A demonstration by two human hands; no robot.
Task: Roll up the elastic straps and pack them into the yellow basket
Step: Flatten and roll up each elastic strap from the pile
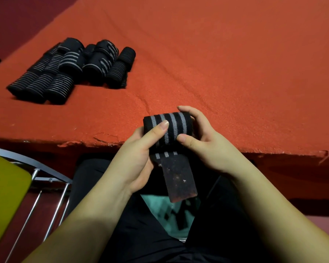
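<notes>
Nearest, over a dark lap: left hand (139, 158) and right hand (203, 137), both curled round one black elastic strap (168, 128) with grey stripes, rolled nearly to its end. Left thumb laid across the stripes on the roll's near face, fingers wrapped beneath; right thumb pressed on the roll's right side, fingertips hooked over the top. Hanging below the roll toward the lap, the unrolled tail (179, 179) (a plain dark tab, speckled with lint). Left of the strap and lower, a yellow basket corner (6, 185) beside a grey metal chair frame (46, 171). Just behind the strap, the worn front edge of the orange felt-covered surface (217, 63). Farther back and well left of the strap, a cluster of rolled straps (72, 71) lying on the surface, touching one another.
</notes>
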